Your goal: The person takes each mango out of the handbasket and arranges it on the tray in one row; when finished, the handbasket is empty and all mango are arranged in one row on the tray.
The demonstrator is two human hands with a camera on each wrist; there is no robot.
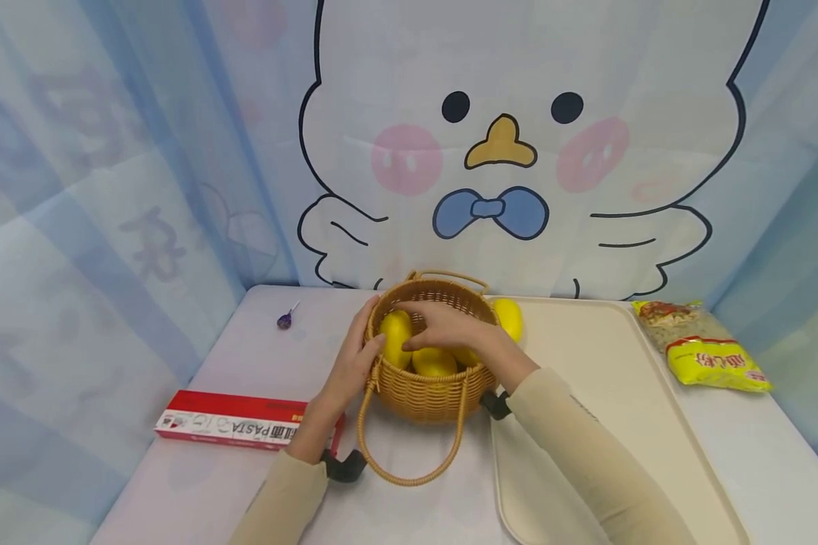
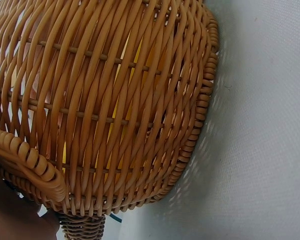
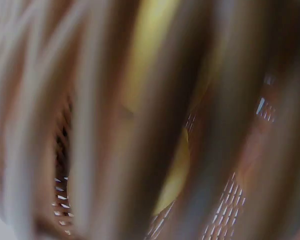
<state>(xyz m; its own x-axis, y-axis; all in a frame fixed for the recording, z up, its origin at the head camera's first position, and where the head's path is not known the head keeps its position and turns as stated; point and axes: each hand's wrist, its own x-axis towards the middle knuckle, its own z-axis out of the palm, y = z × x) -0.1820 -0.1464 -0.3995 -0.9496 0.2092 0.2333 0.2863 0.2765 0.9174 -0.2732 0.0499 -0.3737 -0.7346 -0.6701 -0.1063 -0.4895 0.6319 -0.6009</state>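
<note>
A brown wicker basket [image 1: 423, 400] with two looped handles stands on the table and has several yellow fruits in it. My left hand [image 1: 349, 367] holds the basket's left side, its thumb near the rim. My right hand [image 1: 444, 325] reaches in over the rim, thumb and fingers spread apart beside an upright, long yellow fruit [image 1: 396, 341]. Whether they touch it I cannot tell. A rounder yellow fruit [image 1: 434, 362] lies below that hand. The left wrist view shows the basket's woven wall [image 2: 110, 100] up close; in the right wrist view, blurred wicker strands [image 3: 155, 135] cover most of the fruit.
Behind my right wrist, another yellow fruit [image 1: 508, 319] lies by a large beige tray [image 1: 586, 393]. A red and white pasta box [image 1: 232, 420] is at left, partly under my left arm. Farther back is a purple lollipop [image 1: 285, 321]. A yellow food bag [image 1: 705, 352] sits at right.
</note>
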